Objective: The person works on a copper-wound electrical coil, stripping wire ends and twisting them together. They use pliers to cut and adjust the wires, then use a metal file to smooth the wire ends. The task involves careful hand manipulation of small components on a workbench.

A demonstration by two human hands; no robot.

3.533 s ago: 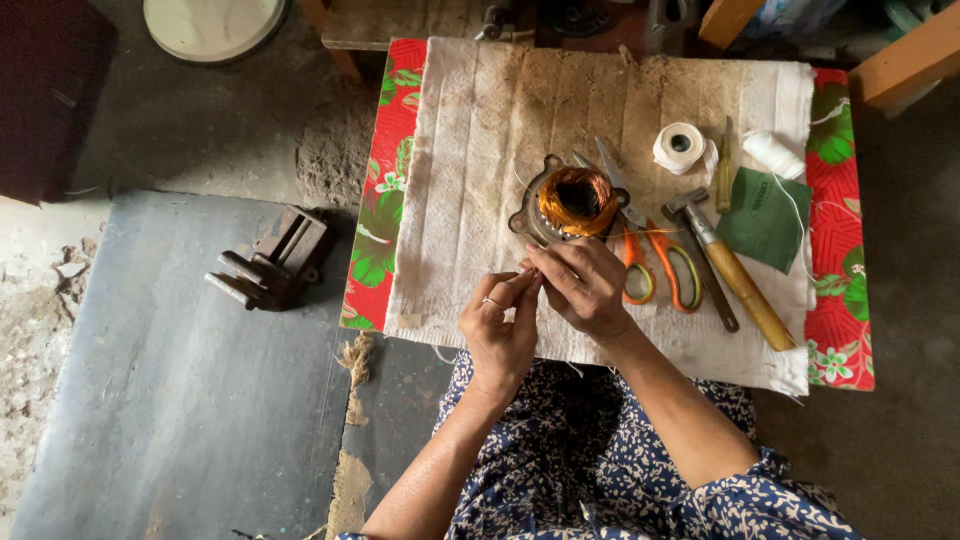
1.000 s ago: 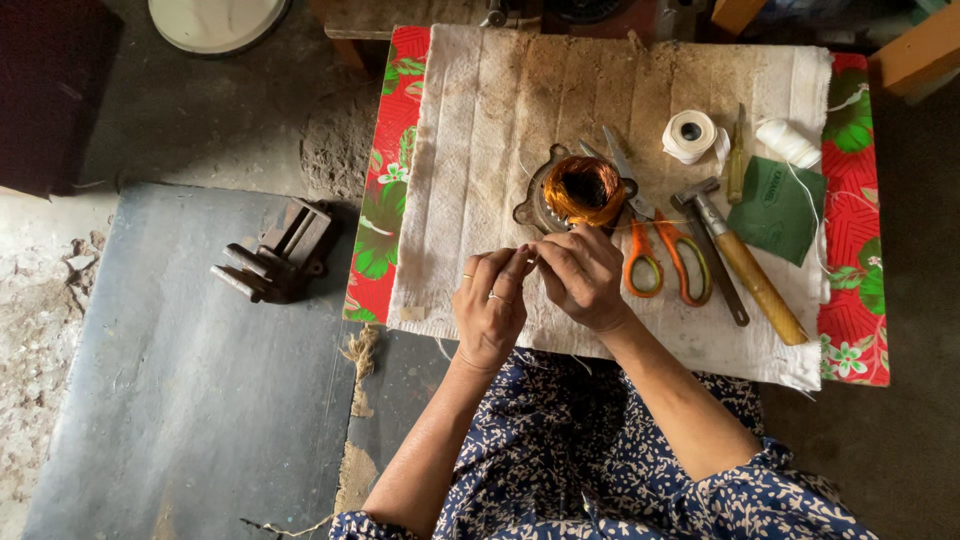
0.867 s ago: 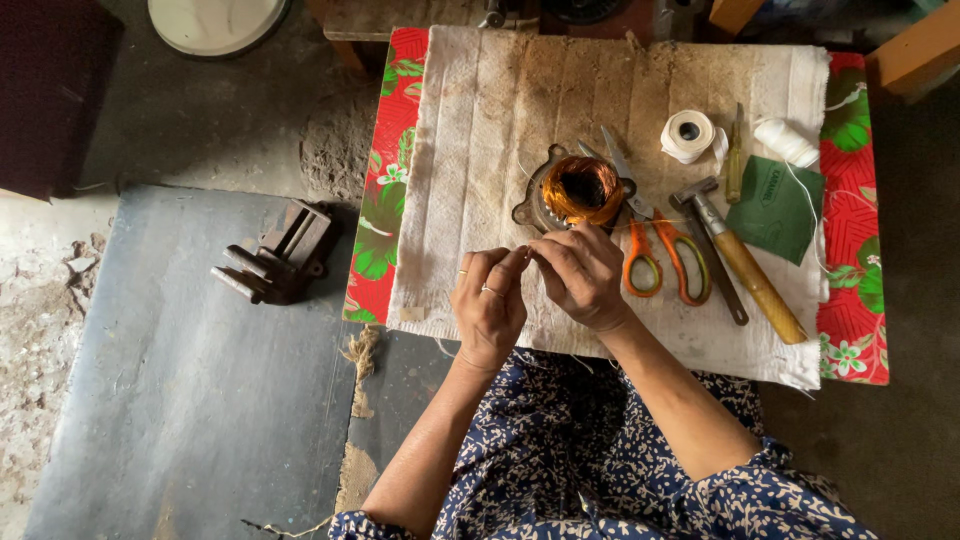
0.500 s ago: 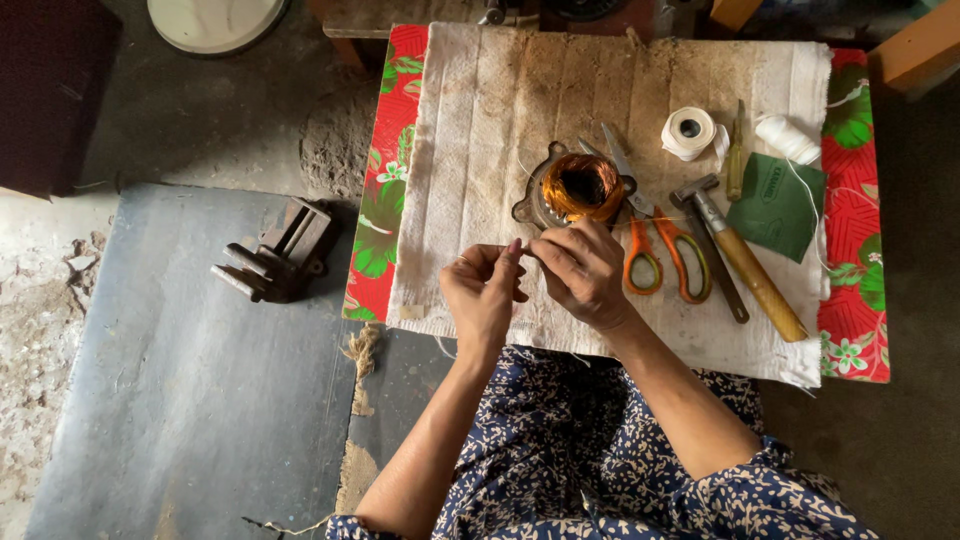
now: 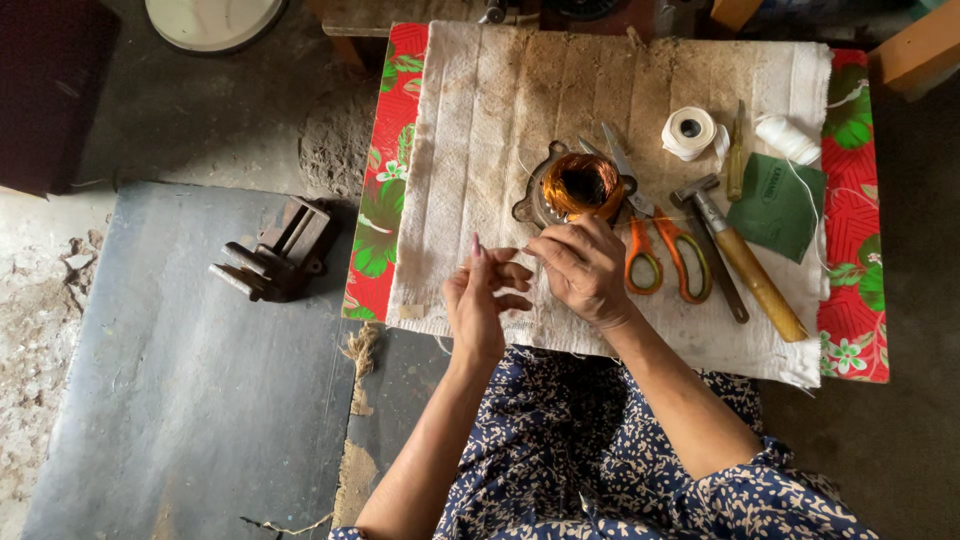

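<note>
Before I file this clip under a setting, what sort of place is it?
Probably a small home repair workshop for rewinding motors. A copper-wound coil sits on a cloth-covered low table, with scissors and a hammer beside it, and a bench vise rests on the rough floor.

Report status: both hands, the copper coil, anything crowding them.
Left hand and right hand pinched close together, what they hold too fine to tell. Copper coil on the cloth, just above the right hand. Orange scissors beside the right hand.
</note>
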